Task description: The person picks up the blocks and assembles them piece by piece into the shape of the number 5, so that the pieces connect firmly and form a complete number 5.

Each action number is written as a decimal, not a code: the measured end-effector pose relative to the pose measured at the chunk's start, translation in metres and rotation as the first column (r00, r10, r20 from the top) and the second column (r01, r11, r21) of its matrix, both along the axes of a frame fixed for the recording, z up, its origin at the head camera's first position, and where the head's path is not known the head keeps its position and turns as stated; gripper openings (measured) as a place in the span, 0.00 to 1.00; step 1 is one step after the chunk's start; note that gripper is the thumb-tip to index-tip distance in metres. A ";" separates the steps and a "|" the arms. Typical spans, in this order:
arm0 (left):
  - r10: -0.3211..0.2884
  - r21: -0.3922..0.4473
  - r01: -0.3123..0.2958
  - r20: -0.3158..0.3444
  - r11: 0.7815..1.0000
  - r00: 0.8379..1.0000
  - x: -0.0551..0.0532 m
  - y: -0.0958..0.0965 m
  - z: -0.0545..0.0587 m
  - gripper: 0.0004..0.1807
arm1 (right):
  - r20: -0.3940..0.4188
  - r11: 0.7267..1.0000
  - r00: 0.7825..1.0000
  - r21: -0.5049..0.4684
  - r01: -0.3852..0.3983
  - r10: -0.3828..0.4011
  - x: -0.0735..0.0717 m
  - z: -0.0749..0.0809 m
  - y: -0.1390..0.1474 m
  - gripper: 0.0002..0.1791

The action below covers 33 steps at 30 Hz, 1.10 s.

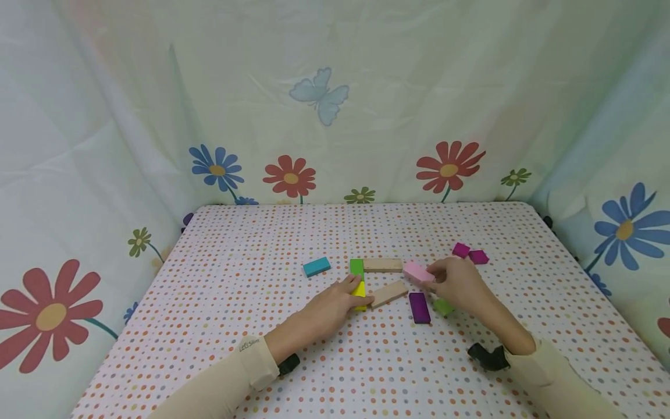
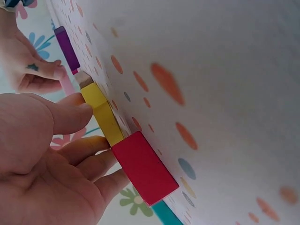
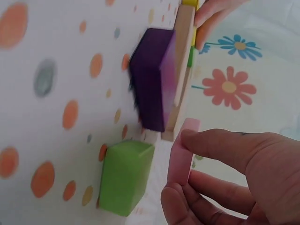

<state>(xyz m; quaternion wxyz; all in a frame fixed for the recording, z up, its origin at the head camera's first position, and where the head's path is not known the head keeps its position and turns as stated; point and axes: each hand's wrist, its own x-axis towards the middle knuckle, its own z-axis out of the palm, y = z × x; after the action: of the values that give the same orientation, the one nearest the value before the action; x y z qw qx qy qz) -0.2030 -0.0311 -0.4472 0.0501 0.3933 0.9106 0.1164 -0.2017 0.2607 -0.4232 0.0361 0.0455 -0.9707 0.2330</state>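
Observation:
My left hand (image 1: 331,305) holds a yellow block (image 2: 107,119) between thumb and fingers. This block lies on the table, end to end with a green block (image 1: 356,266). Close to the same hand is a red block (image 2: 145,168), hidden beneath the hand in the head view. With thumb and fingers, my right hand (image 1: 459,285) pinches a pink block (image 3: 183,154) near the right end of a plain wooden block (image 1: 382,265). A second wooden block (image 1: 389,294) slants rightward from the yellow one. Below the pink block are a purple block (image 1: 419,308) and a light green block (image 3: 125,178).
A blue block (image 1: 317,266) lies left of the green one. Beyond the right hand are two magenta blocks (image 1: 461,249). The dotted tablecloth (image 1: 251,256) covers the table, and flowered curtains (image 1: 366,116) hang at its back and sides.

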 end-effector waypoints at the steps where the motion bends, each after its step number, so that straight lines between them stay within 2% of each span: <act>1: 0.001 -0.001 -0.001 -0.003 1.000 1.000 0.000 0.000 0.000 0.27 | -0.015 1.000 1.000 0.005 -0.010 0.010 0.002 0.001 -0.002 0.20; 5: 0.001 0.011 -0.001 -0.001 1.000 1.000 0.000 0.000 -0.001 0.26 | -0.048 0.999 0.998 0.028 -0.040 0.041 0.010 0.004 -0.009 0.18; 12: 0.004 0.013 -0.004 -0.001 1.000 1.000 0.001 -0.001 0.000 0.25 | 0.011 0.997 0.998 0.021 -0.068 0.068 0.025 0.009 -0.021 0.16; 19: 0.004 0.014 -0.004 -0.007 1.000 1.000 0.001 -0.001 0.000 0.25 | 0.014 0.995 0.995 0.038 -0.095 0.094 0.039 0.012 -0.029 0.15; 25: 0.015 0.014 -0.015 0.009 1.000 1.000 0.000 -0.001 -0.001 0.25 | 0.024 0.988 0.988 0.036 -0.152 0.151 0.048 0.008 -0.031 0.16; 33: 0.015 0.004 -0.015 -0.002 1.000 1.000 0.001 0.000 -0.002 0.26 | 0.099 0.971 0.967 0.033 -0.237 0.233 0.059 0.001 -0.034 0.17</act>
<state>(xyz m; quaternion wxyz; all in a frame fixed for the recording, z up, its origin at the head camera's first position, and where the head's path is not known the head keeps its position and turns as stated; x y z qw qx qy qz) -0.2025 -0.0315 -0.4491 0.0475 0.3867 0.9134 0.1183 -0.1423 0.2266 -0.4217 -0.0389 0.1501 -0.9640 0.2158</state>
